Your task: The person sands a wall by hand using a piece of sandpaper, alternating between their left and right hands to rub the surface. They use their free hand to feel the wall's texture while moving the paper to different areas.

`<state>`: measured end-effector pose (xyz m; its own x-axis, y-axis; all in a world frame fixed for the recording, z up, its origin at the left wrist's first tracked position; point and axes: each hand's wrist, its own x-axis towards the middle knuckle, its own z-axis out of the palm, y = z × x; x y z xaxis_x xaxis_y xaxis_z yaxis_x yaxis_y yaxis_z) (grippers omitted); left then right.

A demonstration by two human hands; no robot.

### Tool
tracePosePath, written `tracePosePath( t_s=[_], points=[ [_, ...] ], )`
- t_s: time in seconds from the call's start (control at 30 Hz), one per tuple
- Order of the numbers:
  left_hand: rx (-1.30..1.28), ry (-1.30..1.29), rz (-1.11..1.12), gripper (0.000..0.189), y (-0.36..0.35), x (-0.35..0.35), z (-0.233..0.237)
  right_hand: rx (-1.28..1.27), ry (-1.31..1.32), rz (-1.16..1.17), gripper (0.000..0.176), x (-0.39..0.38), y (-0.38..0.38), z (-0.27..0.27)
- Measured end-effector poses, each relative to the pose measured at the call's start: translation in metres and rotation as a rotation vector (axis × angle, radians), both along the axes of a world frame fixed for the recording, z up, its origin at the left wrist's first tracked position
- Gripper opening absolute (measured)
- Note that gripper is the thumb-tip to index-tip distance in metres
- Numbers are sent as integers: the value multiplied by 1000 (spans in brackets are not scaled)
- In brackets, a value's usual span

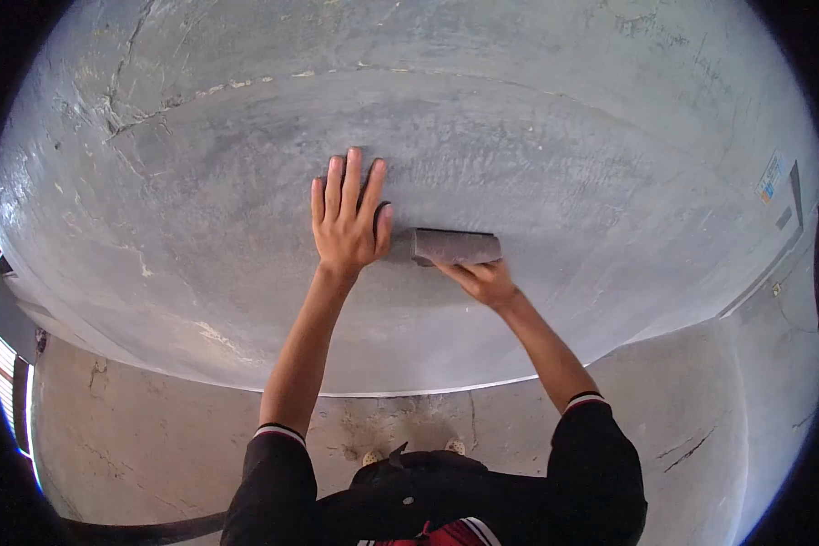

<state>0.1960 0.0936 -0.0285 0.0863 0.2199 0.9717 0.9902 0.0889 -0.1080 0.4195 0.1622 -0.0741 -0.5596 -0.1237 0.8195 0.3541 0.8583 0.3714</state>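
Note:
A wide, smooth grey surface (pixel 246 300) with scuffs and cracks fills most of the head view. My left hand (pixel 348 223) lies flat on it near the middle, fingers spread, holding nothing. Just to its right, my right hand (pixel 482 279) grips a dark grey rectangular block (pixel 456 247) from its near side. The block rests against the grey surface, its long side running left to right. Part of my right hand's fingers is hidden behind the block.
A long crack (pixel 237 85) crosses the upper part of the surface. A small blue and white sticker (pixel 771 177) is at the right. Beyond the near edge is a cracked concrete floor (pixel 155 409). Bright slats (pixel 3 382) show at the far left.

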Motion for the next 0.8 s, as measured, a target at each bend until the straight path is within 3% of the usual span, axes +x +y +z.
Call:
tracePosePath(
  t_s=[0.07, 0.1, 0.13, 0.2, 0.23, 0.3, 0.37, 0.47, 0.5, 0.57, 0.67, 0.7, 0.77, 0.8],
  points=[
    [0, 1, 2, 47, 2, -1, 2, 174, -123, 19, 34, 16, 13, 24],
    [1, -4, -4, 47, 2, -1, -1, 108, -156, -163, 35, 33, 36, 14],
    [6, -9, -10, 47, 4, -1, -1, 111, -152, -166, 35, 30, 37, 43],
    [17, -1, -2, 47, 6, -1, 0, 151, 332, -63, 37, 14, 22, 117],
    [22, 1, 8, 47, 5, 0, -1, 146, 334, -65, 37, 4, 17, 105],
    [17, -1, 10, 48, 5, -1, 0, -153, 405, 179, 38, -8, 10, 55],
    [3, -4, 13, 48, 4, 0, -1, -23, 28, 50, 40, -3, 10, -12],
    [19, 6, -11, 48, 3, 0, 0, 109, -144, 76, 30, 6, 7, 13],
    [4, 17, -12, 49, 3, 0, 0, 23, -276, -80, 28, 25, 21, 13],
    [-3, 34, -15, 50, 5, 1, 1, -26, 196, 123, 29, 20, 28, 94],
    [6, 46, -20, 51, 3, -1, -1, 63, 373, 0, 43, 10, 19, 118],
    [3, 42, -23, 51, 3, -1, 0, -17, 394, 18, 44, 4, 15, 92],
    [-5, 34, -22, 51, 2, 0, 0, -258, 165, 229, 41, -6, 18, 15],
    [-13, 36, -29, 51, 0, 0, 1, -265, 164, 235, 41, -1, 11, 3]
  ],
)
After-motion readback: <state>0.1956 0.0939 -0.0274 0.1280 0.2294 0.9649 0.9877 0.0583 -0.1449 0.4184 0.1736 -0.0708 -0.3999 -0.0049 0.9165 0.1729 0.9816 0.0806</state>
